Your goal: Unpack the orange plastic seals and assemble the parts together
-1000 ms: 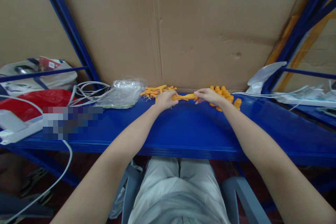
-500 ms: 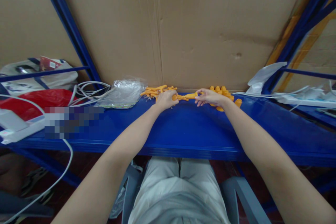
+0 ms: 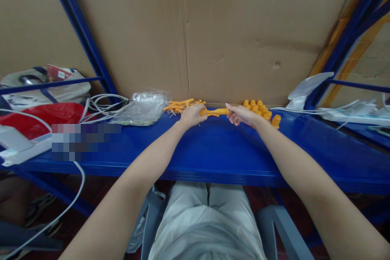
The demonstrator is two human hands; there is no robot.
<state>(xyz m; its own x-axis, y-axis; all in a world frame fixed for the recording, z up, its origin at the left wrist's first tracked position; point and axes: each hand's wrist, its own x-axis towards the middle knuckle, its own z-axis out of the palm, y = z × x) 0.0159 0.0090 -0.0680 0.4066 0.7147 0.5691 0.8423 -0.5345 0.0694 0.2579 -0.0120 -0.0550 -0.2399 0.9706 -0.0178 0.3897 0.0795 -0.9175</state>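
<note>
1 slim orange piece (image 3: 219, 111) lies nearly level, its ends held in the left hand (image 3: 191, 116) and right hand (image 3: 243, 114): narrow, ridged by the left, broader toward the right.

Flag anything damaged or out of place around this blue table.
The cardboard panel behind the blue table has a small dark dent right of centre, marring its surface. Nothing looks spilled, and the held orange piece shows no clear damage.

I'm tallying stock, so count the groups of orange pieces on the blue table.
2: a pile with chains beside the left grip, and a cluster of cup-shaped pieces beside the right grip. Each grip partly blocks its group, so pieces may be hidden.
</note>
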